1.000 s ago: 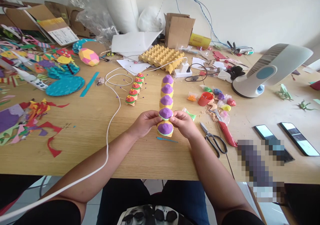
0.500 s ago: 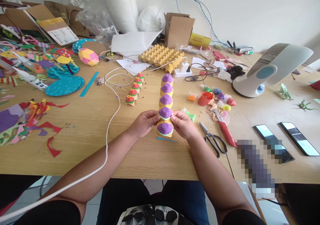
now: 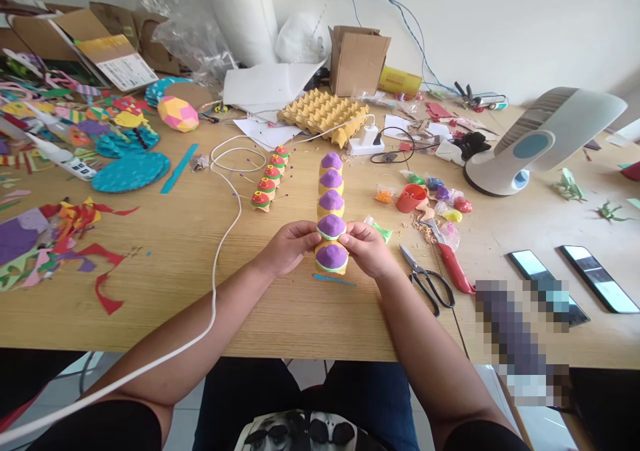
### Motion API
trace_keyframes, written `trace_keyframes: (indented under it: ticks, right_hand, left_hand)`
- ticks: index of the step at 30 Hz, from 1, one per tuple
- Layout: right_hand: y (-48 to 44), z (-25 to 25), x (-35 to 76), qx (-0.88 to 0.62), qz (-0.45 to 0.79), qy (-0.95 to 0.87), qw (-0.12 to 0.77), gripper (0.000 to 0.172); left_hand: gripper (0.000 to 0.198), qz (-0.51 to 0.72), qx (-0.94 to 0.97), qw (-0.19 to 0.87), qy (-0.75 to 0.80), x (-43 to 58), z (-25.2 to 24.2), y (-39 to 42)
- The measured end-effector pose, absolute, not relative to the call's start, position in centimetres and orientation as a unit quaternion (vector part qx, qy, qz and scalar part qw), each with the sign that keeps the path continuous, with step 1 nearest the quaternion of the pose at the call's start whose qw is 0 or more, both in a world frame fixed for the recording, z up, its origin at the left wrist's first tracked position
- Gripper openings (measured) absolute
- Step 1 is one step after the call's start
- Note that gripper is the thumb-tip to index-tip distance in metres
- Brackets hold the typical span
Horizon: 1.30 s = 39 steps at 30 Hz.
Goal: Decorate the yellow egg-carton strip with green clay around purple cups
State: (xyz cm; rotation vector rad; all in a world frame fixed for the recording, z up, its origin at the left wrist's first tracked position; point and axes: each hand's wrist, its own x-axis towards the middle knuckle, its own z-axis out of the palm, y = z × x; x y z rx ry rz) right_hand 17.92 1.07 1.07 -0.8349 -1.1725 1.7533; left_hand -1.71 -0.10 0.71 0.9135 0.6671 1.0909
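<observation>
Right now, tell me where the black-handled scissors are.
In the head view, the black-handled scissors lie on the table, just to the right of the person's right hand and immediately left of the red-handled tool.

Left hand [image 3: 289, 249], right hand [image 3: 369, 249]: held opposed, thumbs [image 3: 309, 243] turned inward; forearms [image 3: 417, 327] extended across the table's [image 3: 300, 331] near edge.

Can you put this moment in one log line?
Left hand: pinches purple-capped strip | Right hand: pinches its other side | Nearby: red-capped strip, blue stick, scissors | Back: egg tray
</observation>
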Motion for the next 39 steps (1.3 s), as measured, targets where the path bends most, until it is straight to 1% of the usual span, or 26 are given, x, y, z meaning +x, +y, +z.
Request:
trace_keyframes:
  ticks: [3,6,8,12,14,17,20,21,22,24,25,27,28,30,32,33,34,36,39]
  right_hand:
    - [1.2,0.9,17.9,-0.339,0.685,-0.476,0.435,0.036]
    - [1.3,1.0,17.8,-0.341,0.664,-0.497,0.442,0.035]
    - [1.1,1.3,17.7,-0.34,0.656,-0.511,0.439,0.035]
    - [0.7,2.0,17.4,-0.343,0.638,-0.549,0.416,0.037]
    - [0.6,2.2,17.4,-0.346,0.628,-0.567,0.406,0.037]
    - [1.0,2.0,17.7,-0.377,0.607,-0.57,0.405,0.039]
    - [1.6,1.7,18.3,-0.461,0.527,-0.57,0.429,0.039]
    - [1.7,1.7,18.5,-0.489,0.488,-0.588,0.42,0.037]
    - [1.7,1.8,18.6,-0.511,0.448,-0.62,0.393,0.037]
    - [1.3,2.3,18.6,-0.517,0.386,-0.71,0.281,0.039]
    - [0.9,2.7,18.5,-0.495,0.375,-0.75,0.227,0.035]
    - [0.0,3.3,18.2,-0.444,0.365,-0.809,0.121,0.018]
    - [-0.5,3.6,17.9,-0.428,0.353,-0.828,0.079,0.013]
    - [-1.3,4.0,17.5,-0.409,0.32,-0.855,0.02,0.009]
    - [-1.9,4.1,17.3,-0.406,0.289,-0.867,-0.008,0.003]
    - [-2.1,4.0,17.3,-0.407,0.279,-0.869,-0.013,0.004]
    - [-2.2,3.9,17.3,-0.41,0.273,-0.87,-0.014,0.007]
    - [-2.3,3.8,17.4,-0.412,0.27,-0.87,-0.01,0.012]
    - [-2.2,3.9,17.8,-0.388,0.303,-0.87,0.019,0.012]
  left_hand:
    - [0.039,0.492,0.387,0.73,0.272,-1.6,0.9,-0.1]
    - [0.041,0.487,0.339,0.764,0.252,-1.3,1.0,-0.1]
    - [0.038,0.479,0.292,0.789,0.25,-1.3,0.9,0.0]
    - [0.025,0.464,0.222,0.82,0.252,-1.3,0.7,0.0]
    - [0.021,0.464,0.211,0.821,0.258,-1.3,0.9,-0.1]
    - [0.022,0.478,0.196,0.808,0.282,-1.5,1.2,0.1]
    - [0.022,0.507,0.167,0.796,0.286,-1.7,1.6,0.6]
    - [0.021,0.522,0.157,0.785,0.293,-1.8,1.6,0.8]
    - [0.02,0.538,0.149,0.775,0.297,-1.8,1.7,0.9]
    - [0.019,0.559,0.136,0.762,0.298,-1.8,1.7,1.2]
    - [0.019,0.565,0.13,0.758,0.298,-1.8,1.7,1.3]
    - [0.019,0.572,0.12,0.754,0.3,-1.8,1.8,1.3]
    - [0.019,0.574,0.117,0.751,0.304,-1.8,1.8,1.4]
    - [0.019,0.578,0.116,0.745,0.312,-1.9,1.9,1.3]
    - [0.02,0.575,0.12,0.745,0.316,-1.9,1.9,1.3]
    - [0.02,0.573,0.122,0.746,0.316,-1.9,1.8,1.3]
    - [0.02,0.571,0.122,0.747,0.317,-1.9,1.8,1.3]
    - [0.018,0.571,0.122,0.747,0.319,-1.9,1.6,1.4]
    - [0.017,0.569,0.131,0.747,0.317,-2.0,1.4,1.3]
